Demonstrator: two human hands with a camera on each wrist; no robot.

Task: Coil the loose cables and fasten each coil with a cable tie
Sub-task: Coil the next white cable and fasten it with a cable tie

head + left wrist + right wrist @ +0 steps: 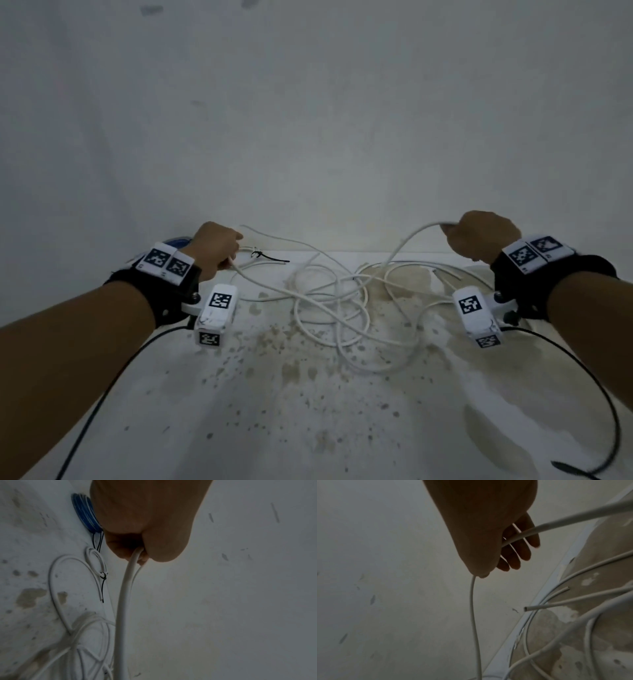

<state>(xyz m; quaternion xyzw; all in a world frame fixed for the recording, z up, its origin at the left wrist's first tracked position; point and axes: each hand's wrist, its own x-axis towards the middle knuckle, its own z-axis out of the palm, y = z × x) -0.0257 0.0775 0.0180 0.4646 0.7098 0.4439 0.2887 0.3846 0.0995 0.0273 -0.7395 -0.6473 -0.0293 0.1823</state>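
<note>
**Two hands on one white cable, tangle between them**

Two finished coils sit far left: blue coil [85, 512] at 10 o'clock of the left hand [214, 248], black tie tails hanging off it; small white coil [96, 561] just beside it, cinched with a black cable tie [270, 257].

Left hand: fist curled round the white cable [404, 240], which exits the bottom of the fist toward 4 o'clock and drops into the loose tangle [339, 305]. The tangle lies on the stained white table [308, 428], centre, between the two hands, loops crossing each other.

At 3 o'clock of the tangle, two cut cable ends [526, 608] point at the wall [308, 120].

Right hand [486, 236]: raised above the table, fingers [524, 553] curled round the same cable, which runs out at 9 o'clock and sags to the pile. No containers in frame.
</note>
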